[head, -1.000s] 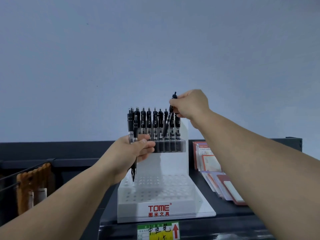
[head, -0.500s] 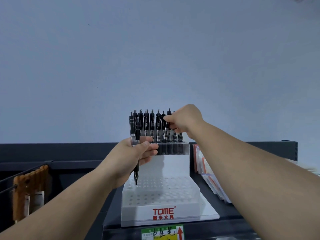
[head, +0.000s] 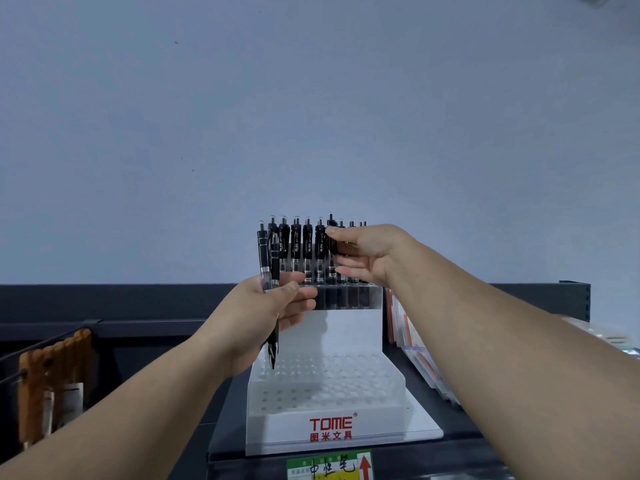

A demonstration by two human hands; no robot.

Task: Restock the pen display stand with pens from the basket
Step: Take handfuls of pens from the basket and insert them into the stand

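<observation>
The left hand (head: 266, 306) is closed round two black pens (head: 264, 251), held upright side by side, their tips poking out below the palm and hanging over the front of the display stand (head: 332, 424). The right hand (head: 370, 252) is up at the stand's clear top tier (head: 349, 299). Its thumb crosses the front of one pen (head: 331, 220) near the clip, with the fingers stretched out behind, so it looks like a light pinch. That pen stands in the top tier, a touch higher than the row of black pens (head: 296, 244) beside it. The two hands are near each other but apart. Below, the stand's white stepped tiers show rows of holes above a red TOME logo. The stand sits on a dark shelf (head: 225, 441), which carries a green and yellow label (head: 329, 467) on its front edge. Flat packets (head: 412, 337) lean just to the right of the stand, and brown wooden pieces (head: 52, 375) hang from a wire rail on the far left.
</observation>
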